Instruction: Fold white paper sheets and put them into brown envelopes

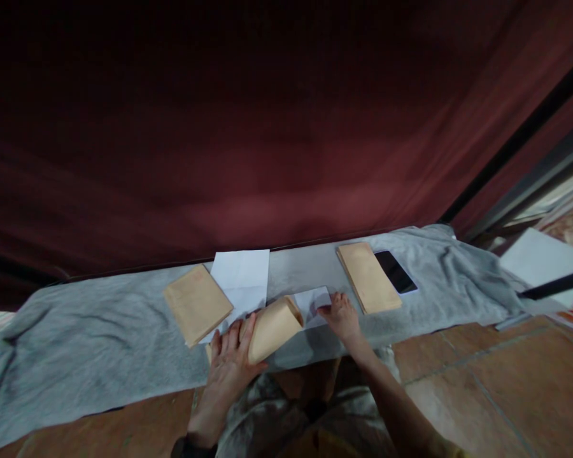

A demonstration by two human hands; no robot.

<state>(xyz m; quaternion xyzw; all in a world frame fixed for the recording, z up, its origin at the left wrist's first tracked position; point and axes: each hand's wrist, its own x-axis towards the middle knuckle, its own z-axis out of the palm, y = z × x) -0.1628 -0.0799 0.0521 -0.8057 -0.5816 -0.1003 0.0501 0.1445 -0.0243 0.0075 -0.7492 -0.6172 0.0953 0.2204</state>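
A brown paper envelope (275, 324) lies at the front edge of the grey cloth, its mouth bulging apart toward the right. My left hand (233, 346) grips its left end, fingers stretched over the top and thumb along the near side. At the mouth is a folded white paper (311, 305); its left end is hidden by the envelope, so I cannot tell how far inside it reaches. My right hand (342, 318) pinches the right end of this paper between thumb and fingers. Behind my left hand, a creased white sheet (242, 273) lies flat.
Brown envelopes (198, 302) lie on the left, overlapping the white sheet. To the right sit a stack of brown envelopes (368, 278) and a dark-screened phone (395, 271). Grey cloth (124, 331) covers the narrow surface. A dark red curtain (267, 159) hangs behind it.
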